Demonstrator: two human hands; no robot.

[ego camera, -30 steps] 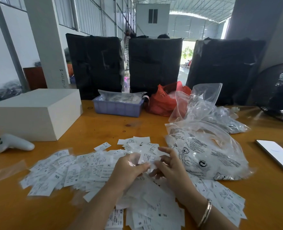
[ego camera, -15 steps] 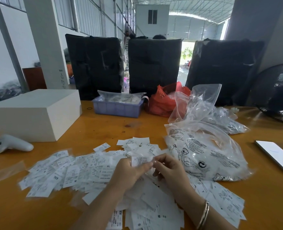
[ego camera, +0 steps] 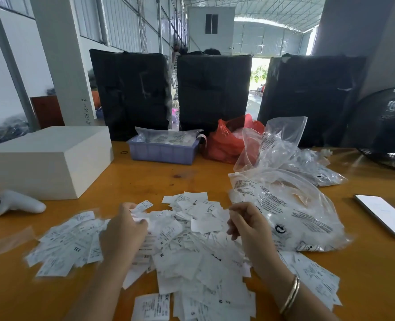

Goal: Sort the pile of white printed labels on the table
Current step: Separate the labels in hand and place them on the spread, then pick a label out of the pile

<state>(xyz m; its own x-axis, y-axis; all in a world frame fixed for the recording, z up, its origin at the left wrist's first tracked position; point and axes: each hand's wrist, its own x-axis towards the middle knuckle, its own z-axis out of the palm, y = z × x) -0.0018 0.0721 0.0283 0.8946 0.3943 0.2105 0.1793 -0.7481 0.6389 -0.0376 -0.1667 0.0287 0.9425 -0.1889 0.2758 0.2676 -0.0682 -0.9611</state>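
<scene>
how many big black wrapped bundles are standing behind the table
3. One stands at the left behind the white box, one in the middle behind the blue tray, one at the right behind the clear bags. More may be hidden behind them.

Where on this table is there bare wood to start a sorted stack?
Bare wood lies between the white box, the purple tray and the label pile, and between the printed plastic bag and the phone. Around both hands it is crowded with labels.
</scene>
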